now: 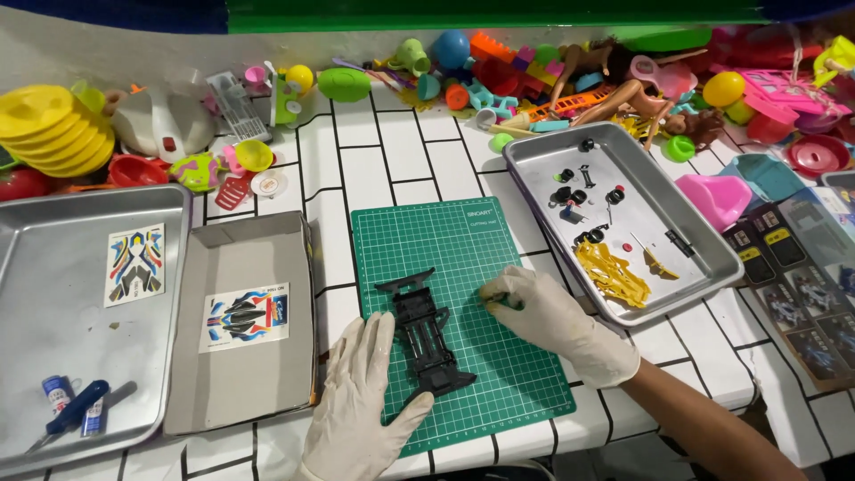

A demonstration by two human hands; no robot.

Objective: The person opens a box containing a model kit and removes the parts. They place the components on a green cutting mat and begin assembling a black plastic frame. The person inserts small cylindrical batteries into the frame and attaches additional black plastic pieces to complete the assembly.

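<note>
Gloved in pale latex, the left hand (361,405) lies flat and spread at the near edge of a green cutting mat (499,374), fingers extended, its thumb side touching the lower left flank of a black toy car chassis (426,334). That chassis rests on the mat with its long axis running away from the camera and tilted slightly to the left at the far end, so it sits just right of the left hand and just left of the right. The right hand (557,322), also gloved, reaches in from the lower right with its fingertips pressed together on what appears to be a small green and yellow piece (500,299), though the piece is too small to identify with confidence; the pinch hovers just beside the chassis's upper right side. The left hand is the one in contact with the chassis, the right near but apart from it. Beyond the right hand, a metal tray (704,267) holds black wheels, small parts and a yellow parts frame (613,273). Left of the mat, a shallow cardboard box lid (240,392) carries a sticker sheet (247,316), and a second metal tray (53,338) holds another sheet. Bright plastic toys crowd the far side of the white tiled tabletop (356,151).
</note>
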